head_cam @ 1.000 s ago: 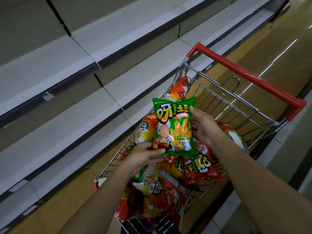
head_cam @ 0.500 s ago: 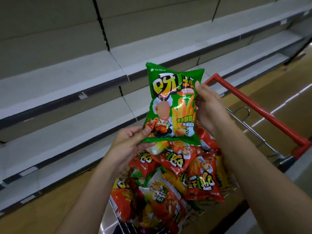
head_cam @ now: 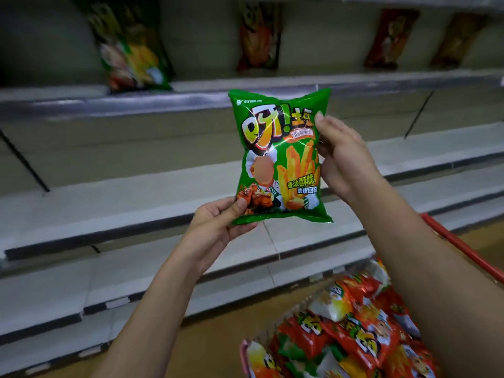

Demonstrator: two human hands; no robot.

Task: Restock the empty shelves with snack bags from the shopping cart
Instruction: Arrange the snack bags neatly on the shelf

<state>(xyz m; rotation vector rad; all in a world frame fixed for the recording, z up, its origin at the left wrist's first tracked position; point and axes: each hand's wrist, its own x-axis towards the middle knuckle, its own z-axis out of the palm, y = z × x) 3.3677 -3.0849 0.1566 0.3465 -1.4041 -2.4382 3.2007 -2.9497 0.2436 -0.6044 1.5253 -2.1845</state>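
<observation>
I hold a green snack bag (head_cam: 281, 156) upright in front of the shelves. My left hand (head_cam: 218, 225) pinches its lower left corner. My right hand (head_cam: 341, 159) grips its right edge, thumb near the top. Behind the bag runs a bare pale shelf (head_cam: 122, 197). The shelf above (head_cam: 381, 77) bears a green bag (head_cam: 131, 47) at the left and several red and brown bags, one being a red bag (head_cam: 259, 36). The shopping cart, seen by its red handle (head_cam: 463, 246), is at the lower right, heaped with red and orange snack bags (head_cam: 354, 331).
More bare shelves (head_cam: 81, 285) step down toward the tan floor (head_cam: 212, 345) at the bottom. Dark price rails edge each shelf. A thin dark upright bracket (head_cam: 24, 162) divides the shelf bays at the left.
Both hands have lifted the green bag out of the cart and up in front of the shelves. My view has tilted up, so the stocked upper shelf now shows.
</observation>
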